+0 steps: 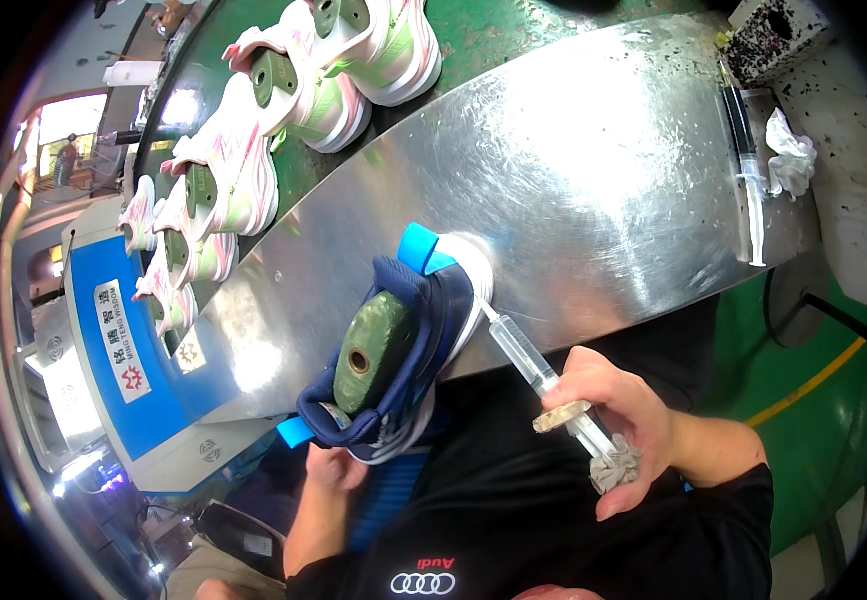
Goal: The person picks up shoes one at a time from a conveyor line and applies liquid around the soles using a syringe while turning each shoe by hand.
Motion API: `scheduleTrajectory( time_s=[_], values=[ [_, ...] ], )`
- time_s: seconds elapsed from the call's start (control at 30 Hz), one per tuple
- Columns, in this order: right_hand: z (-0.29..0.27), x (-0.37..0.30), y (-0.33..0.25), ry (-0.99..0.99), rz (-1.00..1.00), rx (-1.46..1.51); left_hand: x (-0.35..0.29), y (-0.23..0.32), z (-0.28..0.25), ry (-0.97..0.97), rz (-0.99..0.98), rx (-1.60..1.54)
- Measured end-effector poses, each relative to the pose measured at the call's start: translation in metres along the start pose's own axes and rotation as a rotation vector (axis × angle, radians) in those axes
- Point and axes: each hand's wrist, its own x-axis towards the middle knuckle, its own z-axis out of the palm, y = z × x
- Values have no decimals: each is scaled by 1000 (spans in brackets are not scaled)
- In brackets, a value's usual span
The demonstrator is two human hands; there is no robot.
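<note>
A navy shoe (pixel 409 275) with a white sole and bright blue pull tabs is tilted over the near edge of the metal table. Inside its opening sits a green shoe last (pixel 366 362) with a round hole. My left hand (pixel 337 467) supports the shoe from below at the near end; most of its fingers are hidden behind the shoe. My right hand (pixel 619 410) grips a clear syringe (pixel 526 355), with a tan disc around its barrel and crumpled wrapping at the plunger end. The syringe's thin tip meets the shoe near the white sole.
White, pink and green shoes (pixel 224 160) on lasts line the green surface along the far left. On the metal table (pixel 554 150), a dark-filled syringe (pixel 744 140) and crumpled white tissue (pixel 791 153) lie at the right. A black-speckled box (pixel 776 38) stands behind them.
</note>
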Motion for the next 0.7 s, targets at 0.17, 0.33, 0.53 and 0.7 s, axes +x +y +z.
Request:
scheduleTrajectory(
  time_s=[0.17, 0.33, 0.53, 0.7],
  values=[
    [10, 0, -10, 29, 36, -50, -3, -18, 29, -164, -78, -240],
    [18, 6, -24, -26, 38, -99, 2, -33, 54, -320, -119, -337],
    [24, 11, -62, -103, 257, -79, 12, -46, 58, -479, -338, -467],
    [32, 7, -97, -109, 334, -112, 31, -51, 81, -609, -469, -584]
  ],
)
